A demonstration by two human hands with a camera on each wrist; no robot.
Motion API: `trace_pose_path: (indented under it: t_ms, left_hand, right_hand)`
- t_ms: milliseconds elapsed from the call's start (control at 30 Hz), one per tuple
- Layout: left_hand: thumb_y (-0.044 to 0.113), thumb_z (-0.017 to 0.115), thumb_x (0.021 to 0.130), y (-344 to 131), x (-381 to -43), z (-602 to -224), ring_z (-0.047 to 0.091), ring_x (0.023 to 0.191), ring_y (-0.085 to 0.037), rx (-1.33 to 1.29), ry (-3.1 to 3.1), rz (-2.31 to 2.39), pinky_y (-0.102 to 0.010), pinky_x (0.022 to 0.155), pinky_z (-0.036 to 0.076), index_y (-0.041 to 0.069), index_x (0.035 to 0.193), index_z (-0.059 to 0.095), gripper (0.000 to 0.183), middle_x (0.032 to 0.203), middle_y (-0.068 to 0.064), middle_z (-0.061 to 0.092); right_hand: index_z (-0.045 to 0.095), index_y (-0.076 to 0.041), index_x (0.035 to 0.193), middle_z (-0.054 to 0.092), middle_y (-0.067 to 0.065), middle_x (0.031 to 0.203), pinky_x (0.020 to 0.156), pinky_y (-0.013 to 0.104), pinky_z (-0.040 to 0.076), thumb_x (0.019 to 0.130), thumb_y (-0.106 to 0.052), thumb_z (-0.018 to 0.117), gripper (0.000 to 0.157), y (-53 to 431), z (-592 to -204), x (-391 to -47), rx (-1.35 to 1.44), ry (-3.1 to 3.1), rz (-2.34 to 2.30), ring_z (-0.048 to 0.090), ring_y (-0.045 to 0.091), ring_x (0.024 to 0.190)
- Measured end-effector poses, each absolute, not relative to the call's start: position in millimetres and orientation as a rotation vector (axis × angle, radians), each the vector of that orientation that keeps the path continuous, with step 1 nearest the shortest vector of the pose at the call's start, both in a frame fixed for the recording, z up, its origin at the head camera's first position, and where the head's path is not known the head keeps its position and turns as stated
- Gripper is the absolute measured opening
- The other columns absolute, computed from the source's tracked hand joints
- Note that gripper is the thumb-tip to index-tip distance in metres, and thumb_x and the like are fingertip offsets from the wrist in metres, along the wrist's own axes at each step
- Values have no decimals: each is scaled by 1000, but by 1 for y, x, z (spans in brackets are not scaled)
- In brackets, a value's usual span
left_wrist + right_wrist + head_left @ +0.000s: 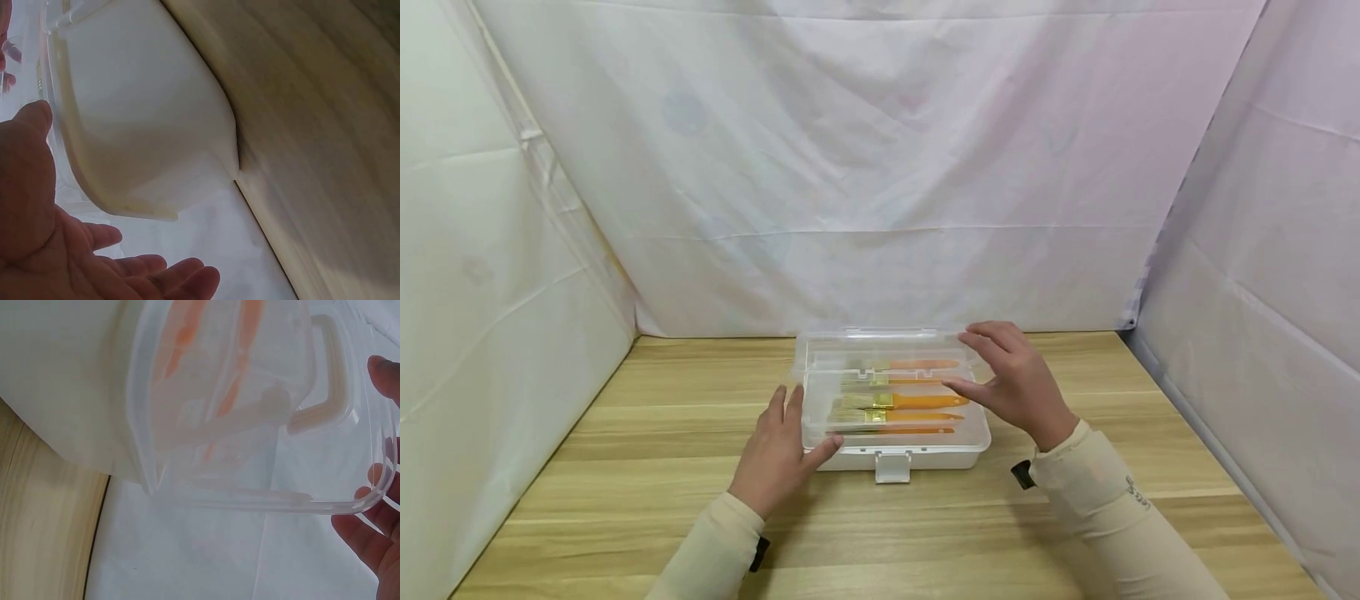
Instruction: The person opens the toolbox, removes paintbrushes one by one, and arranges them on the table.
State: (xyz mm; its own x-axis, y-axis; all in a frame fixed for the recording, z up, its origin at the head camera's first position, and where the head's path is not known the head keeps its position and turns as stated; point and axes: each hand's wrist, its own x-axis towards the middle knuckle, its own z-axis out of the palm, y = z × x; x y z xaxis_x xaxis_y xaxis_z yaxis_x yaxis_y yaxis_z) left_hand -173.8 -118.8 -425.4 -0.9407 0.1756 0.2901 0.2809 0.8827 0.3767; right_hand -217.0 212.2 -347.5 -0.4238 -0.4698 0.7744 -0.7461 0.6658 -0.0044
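A white plastic box (942,460) stands on the table with its clear lid (835,343) tilted up at the back. Several paintbrushes (925,402) with orange handles and pale bristles lie side by side in it. At the lid's right edge, my right hand (1021,382) holds the rim between thumb and fingers; the right wrist view shows fingertips (359,534) around the clear rim. My left hand (778,457) is beside the box's left side, fingers spread and thumb over the front left rim. In the left wrist view, the box wall (144,112) stands beside that thumb.
A white latch (892,468) hangs down at the middle of the box's front. The wood-grain table (647,467) extends around the box. White cloth (880,167) hangs behind the table and along both sides. Both wrists carry dark straps.
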Motion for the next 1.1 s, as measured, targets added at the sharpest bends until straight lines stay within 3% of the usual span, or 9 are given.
trace_pose_path:
  t_ms: [433, 1100]
  left_hand:
    - [74, 44, 78, -117, -173, -429, 44, 114, -48, -335, -2866, -566, -57, 85, 43, -3, 138, 36, 99, 140, -31, 27]
    - [76, 44, 76, -117, -175, -431, 44, 116, -45, -301, -2933, -585, -56, 88, 41, -2, 140, 32, 102, 137, -29, 34]
  right_hand:
    - [65, 0, 107, 62, 10, 108, 85, 40, 47, 63, -35, 83, 58, 214, -340, -226, 940, -2092, 427, 56, 25, 102]
    - [66, 0, 106, 63, 14, 111, 86, 44, 46, 65, -33, 83, 56, 214, -326, -245, 857, -2183, 442, 58, 28, 103]
